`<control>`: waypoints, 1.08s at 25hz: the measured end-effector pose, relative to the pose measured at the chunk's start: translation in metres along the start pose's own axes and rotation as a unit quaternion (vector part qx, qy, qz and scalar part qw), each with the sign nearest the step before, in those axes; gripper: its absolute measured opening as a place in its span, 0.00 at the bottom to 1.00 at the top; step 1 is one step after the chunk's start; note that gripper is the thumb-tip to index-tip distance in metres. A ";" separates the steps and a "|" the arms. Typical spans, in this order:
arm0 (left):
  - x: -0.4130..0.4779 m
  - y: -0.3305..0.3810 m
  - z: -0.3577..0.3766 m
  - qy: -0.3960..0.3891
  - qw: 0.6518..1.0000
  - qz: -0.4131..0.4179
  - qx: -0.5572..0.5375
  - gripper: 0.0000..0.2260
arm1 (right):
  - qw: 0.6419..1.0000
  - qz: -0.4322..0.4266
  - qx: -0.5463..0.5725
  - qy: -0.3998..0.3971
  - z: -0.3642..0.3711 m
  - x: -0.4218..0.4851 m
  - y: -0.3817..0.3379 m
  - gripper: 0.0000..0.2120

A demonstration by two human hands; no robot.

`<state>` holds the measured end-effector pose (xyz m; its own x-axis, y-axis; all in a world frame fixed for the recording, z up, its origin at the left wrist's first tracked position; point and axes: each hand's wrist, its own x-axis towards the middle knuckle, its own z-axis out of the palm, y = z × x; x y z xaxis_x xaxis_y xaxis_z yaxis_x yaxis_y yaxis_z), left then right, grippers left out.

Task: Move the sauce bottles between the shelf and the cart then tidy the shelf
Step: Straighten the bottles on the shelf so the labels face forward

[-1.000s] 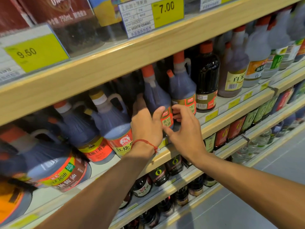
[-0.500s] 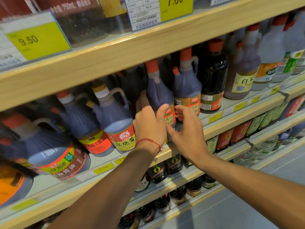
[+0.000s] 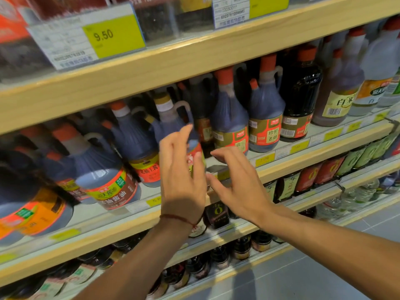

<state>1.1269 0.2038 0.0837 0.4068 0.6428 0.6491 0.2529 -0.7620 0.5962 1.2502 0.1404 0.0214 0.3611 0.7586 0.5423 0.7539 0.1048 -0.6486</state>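
Wooden shelf [image 3: 216, 50], dark sauce bottles [image 3: 229, 115] — orange-red caps, loop handles, red-and-gold labels

Red-labelled jug [image 3: 171, 126] mostly behind the left hand [image 3: 181, 180]

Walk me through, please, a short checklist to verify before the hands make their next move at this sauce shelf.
1. Left hand free: ok, fingers straight, holding nothing.
2. Right hand free: ok, fingers spread, holding nothing.
3. Olive-and-red-label jug upright on the shelf: ok, and no hand grips it.
4. Red-label jug behind the left hand faces front: cannot tell, the hand covers most of its label.
5. Cart within reach: cannot tell, it is not in view.
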 end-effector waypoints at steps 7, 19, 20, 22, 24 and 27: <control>0.021 -0.024 -0.027 -0.008 0.982 -0.168 0.088 0.21 | 0.993 0.113 0.027 0.034 0.040 0.021 -0.032 0.37; 0.030 -0.031 -0.001 0.035 0.987 -0.155 -0.014 0.30 | 0.986 0.130 0.023 0.098 0.029 0.024 -0.025 0.33; 0.030 -0.030 0.002 0.036 0.987 -0.156 -0.022 0.29 | 0.987 0.129 0.016 0.097 0.025 0.024 -0.023 0.32; 0.029 -0.024 0.008 0.046 0.985 -0.163 -0.023 0.26 | 0.986 0.135 0.010 0.100 0.021 0.025 -0.020 0.32; 0.029 -0.021 0.012 0.059 0.984 -0.168 -0.015 0.23 | 0.985 0.140 0.016 0.104 0.020 0.025 -0.017 0.31; 0.028 -0.020 0.016 0.060 0.984 -0.169 -0.005 0.21 | 0.985 0.137 0.019 0.102 0.021 0.024 -0.016 0.31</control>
<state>1.1468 0.2357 0.0822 0.1947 0.8648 0.4629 0.3471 -0.5021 0.7921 1.2357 0.1700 0.0335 0.6532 0.6177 0.4379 0.5935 -0.0587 -0.8027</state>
